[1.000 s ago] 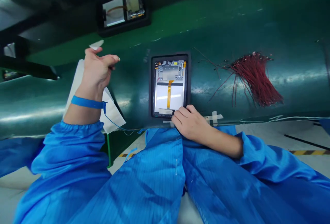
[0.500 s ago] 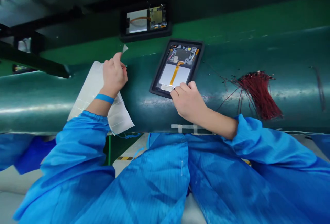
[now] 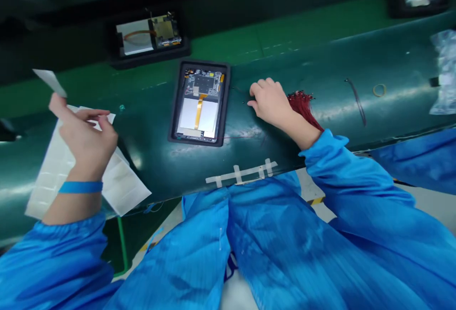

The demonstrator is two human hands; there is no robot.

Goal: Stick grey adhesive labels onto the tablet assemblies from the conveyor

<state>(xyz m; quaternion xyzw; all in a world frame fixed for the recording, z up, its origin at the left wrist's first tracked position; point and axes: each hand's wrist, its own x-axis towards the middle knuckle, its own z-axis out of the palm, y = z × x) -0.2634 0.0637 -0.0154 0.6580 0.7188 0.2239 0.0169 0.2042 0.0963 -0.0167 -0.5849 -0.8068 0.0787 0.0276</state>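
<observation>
The right hand (image 3: 270, 108) has come off the tablet's lower edge and now rests on the green surface just beside a bundle of red wires (image 3: 301, 103), while the left hand (image 3: 83, 139) has swung further out to the left. Nearest, blue striped smock sleeves (image 3: 356, 172) fill the foreground, and a blue wrist strap (image 3: 80, 187) circles the left wrist. The left hand is in a narrow pinch, with a small white strip (image 3: 50, 82) at its fingertips, above a white sheet (image 3: 46, 191) that lies on the glossy dark green panel (image 3: 320, 120). Holding the strip by its end, as here, seems sound: it keeps most of its face clear of the skin. Whether that face is adhesive is too hard to tell. The right hand is loosely curled and appears to hold nothing. Between the hands, a tablet (image 3: 197, 117) lies open in a black tray (image 3: 200, 64), its circuit board and amber ribbon showing, well apart from both hands. Strips of white tape (image 3: 242, 173) mark the panel below it. Farther off are a second tray (image 3: 147, 36) with its tablet, a rubber band (image 3: 379, 90) and a clear plastic bag (image 3: 443, 72).
</observation>
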